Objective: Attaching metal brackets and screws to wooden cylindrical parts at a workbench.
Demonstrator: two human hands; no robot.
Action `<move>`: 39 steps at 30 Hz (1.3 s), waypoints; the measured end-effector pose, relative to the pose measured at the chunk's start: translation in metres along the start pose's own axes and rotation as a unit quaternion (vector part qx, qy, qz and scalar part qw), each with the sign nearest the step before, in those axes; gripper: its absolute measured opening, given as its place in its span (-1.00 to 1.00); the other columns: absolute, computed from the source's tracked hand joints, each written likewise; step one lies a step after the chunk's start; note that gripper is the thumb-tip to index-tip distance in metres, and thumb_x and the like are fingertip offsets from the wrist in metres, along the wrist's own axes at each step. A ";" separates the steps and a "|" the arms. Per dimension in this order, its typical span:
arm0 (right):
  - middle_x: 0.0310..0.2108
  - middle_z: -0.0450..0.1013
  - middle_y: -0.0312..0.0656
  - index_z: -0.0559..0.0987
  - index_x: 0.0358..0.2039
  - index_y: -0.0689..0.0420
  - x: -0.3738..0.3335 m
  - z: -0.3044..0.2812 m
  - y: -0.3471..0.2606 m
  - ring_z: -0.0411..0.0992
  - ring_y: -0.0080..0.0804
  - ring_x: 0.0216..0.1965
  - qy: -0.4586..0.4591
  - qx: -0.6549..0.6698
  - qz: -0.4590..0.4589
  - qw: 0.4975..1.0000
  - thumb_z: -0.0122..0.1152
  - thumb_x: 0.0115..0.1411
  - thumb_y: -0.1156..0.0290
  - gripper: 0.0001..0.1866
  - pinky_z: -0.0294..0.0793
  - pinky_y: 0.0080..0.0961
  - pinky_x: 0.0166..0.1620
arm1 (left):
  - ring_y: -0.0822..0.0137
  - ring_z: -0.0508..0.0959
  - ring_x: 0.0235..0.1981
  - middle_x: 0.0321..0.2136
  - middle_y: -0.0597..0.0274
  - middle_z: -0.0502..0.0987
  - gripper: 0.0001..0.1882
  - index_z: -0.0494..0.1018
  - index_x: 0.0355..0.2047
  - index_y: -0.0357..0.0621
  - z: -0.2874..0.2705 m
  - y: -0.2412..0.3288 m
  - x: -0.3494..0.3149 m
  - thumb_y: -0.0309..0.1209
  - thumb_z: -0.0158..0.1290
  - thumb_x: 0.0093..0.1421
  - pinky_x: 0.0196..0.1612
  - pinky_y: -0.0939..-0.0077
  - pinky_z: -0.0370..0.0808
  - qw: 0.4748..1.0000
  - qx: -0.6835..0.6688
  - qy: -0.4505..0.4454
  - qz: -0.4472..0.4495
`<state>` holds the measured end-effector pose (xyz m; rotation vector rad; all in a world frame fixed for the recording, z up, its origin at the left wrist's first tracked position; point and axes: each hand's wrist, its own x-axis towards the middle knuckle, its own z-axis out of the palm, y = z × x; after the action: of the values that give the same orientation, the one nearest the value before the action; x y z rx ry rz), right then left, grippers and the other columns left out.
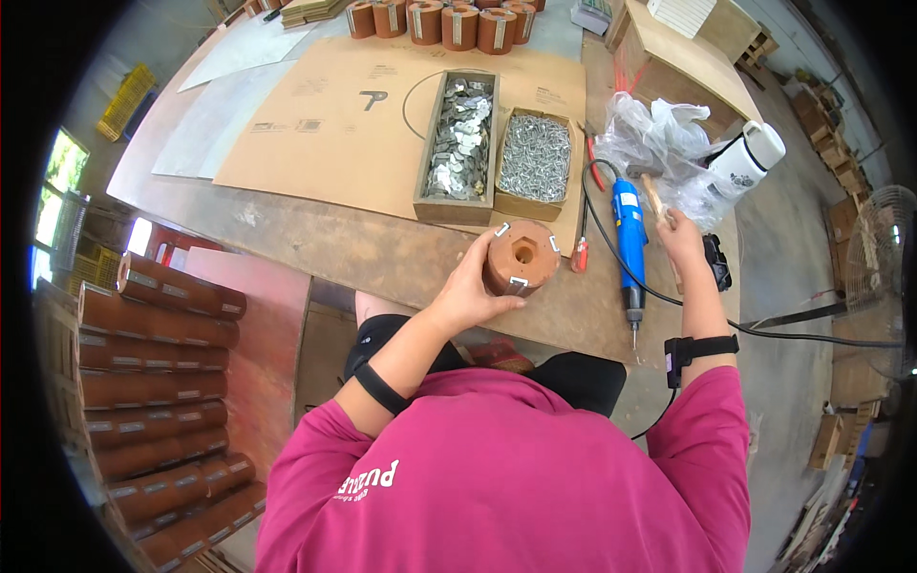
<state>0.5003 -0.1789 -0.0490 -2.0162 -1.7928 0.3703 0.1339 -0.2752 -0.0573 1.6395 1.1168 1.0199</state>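
My left hand (pixel 468 288) is wrapped around a reddish-brown cylinder (pixel 537 250) at the table's near edge. A six-sided hole sits in the middle of its top, and small metal pieces are set around its rim. My right hand (pixel 680 239) is closed around a light wooden stick or tool handle (pixel 653 198); the rest of it is partly hidden by the fingers. Between my hands lies a blue electric screwdriver (pixel 629 224), its bit pointing toward me. A red-handled screwdriver (pixel 580 256) rests beside the cylinder.
Beyond my left hand stand a wooden box of flat metal pieces (pixel 460 143) and a box of screws (pixel 537 158). Further right are a plastic bag (pixel 659 134) and a white bottle (pixel 747 162). More cylinders (pixel 458 27) stand at the back; long brown rolls (pixel 158 358) are stacked at left.
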 end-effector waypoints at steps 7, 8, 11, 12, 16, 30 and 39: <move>-0.50 0.40 -0.01 0.49 -0.50 0.19 -0.078 0.005 -0.119 0.37 -0.06 -0.40 0.069 0.074 -0.096 0.990 0.09 0.00 0.37 -0.86 0.34 -0.27 -0.31 | 0.09 0.33 -0.03 -0.12 0.01 0.36 -0.12 0.14 0.02 -0.18 0.002 -0.015 -0.007 -0.41 0.32 -0.35 0.00 0.35 0.29 0.998 0.006 0.053 -0.023; -0.55 0.40 -0.04 0.49 -0.54 0.19 -0.095 0.009 -0.126 0.37 -0.06 -0.45 0.070 0.041 -0.128 0.988 0.08 0.00 0.40 -0.88 0.35 -0.27 -0.36 | 0.10 0.34 -0.03 -0.14 0.01 0.38 -0.14 0.16 0.01 -0.19 0.003 -0.016 -0.008 -0.42 0.32 -0.35 -0.01 0.36 0.31 0.998 0.005 0.060 -0.019; -0.35 0.39 0.02 0.47 -0.42 0.24 -0.126 0.032 -0.118 0.34 -0.05 -0.25 0.035 -0.056 -0.095 0.993 0.12 -0.05 0.44 -0.83 0.33 -0.27 -0.17 | 0.11 0.33 -0.02 -0.10 -0.01 0.34 -0.15 0.15 0.01 -0.21 0.009 -0.002 -0.011 -0.42 0.31 -0.33 -0.02 0.39 0.32 0.999 -0.002 0.049 -0.022; -0.35 0.39 0.02 0.47 -0.42 0.24 -0.130 0.040 -0.116 0.34 -0.05 -0.25 0.036 -0.052 -0.102 0.993 0.12 -0.05 0.44 -0.83 0.33 -0.27 -0.17 | 0.10 0.33 -0.02 -0.08 -0.02 0.31 -0.15 0.14 0.02 -0.22 0.011 -0.009 -0.012 -0.42 0.31 -0.32 -0.01 0.39 0.31 0.999 -0.015 0.044 -0.008; -0.05 0.17 0.15 0.36 -0.18 0.31 -0.128 0.050 -0.102 0.15 0.12 -0.02 0.153 -0.112 -0.152 0.970 0.16 -0.10 0.50 -0.59 0.16 -0.14 0.04 | 0.05 0.29 0.01 -0.04 -0.07 0.26 -0.12 0.07 0.06 -0.22 -0.009 0.009 -0.009 -0.35 0.29 -0.26 0.03 0.39 0.27 0.998 0.051 -0.041 0.006; -0.21 0.32 0.19 0.20 0.01 0.18 -0.050 0.045 -0.093 0.32 0.08 -0.15 0.030 -0.123 0.145 0.981 0.15 -0.03 0.14 -0.36 0.31 -0.17 -0.09 | 0.20 0.48 -0.31 -0.36 0.10 0.48 -0.78 0.44 -0.30 -0.20 -0.100 0.003 0.146 -0.47 0.00 0.00 -0.21 0.39 0.38 0.899 0.426 0.050 0.082; -0.19 0.33 0.12 0.26 -0.07 0.17 -0.048 0.041 -0.095 0.35 0.02 -0.17 -0.003 -0.122 0.174 0.977 0.13 -0.03 0.10 -0.42 0.35 -0.20 -0.13 | 0.34 0.11 0.18 0.16 0.25 0.10 -0.43 0.12 0.11 -0.07 -0.081 -0.013 0.148 -0.49 -0.15 0.01 0.13 -0.20 -0.12 0.752 0.647 -0.127 -0.012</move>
<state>0.3916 -0.2130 -0.0434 -2.5123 -1.5483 0.2668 0.0937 -0.1137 -0.0256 2.6573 1.7863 -0.2293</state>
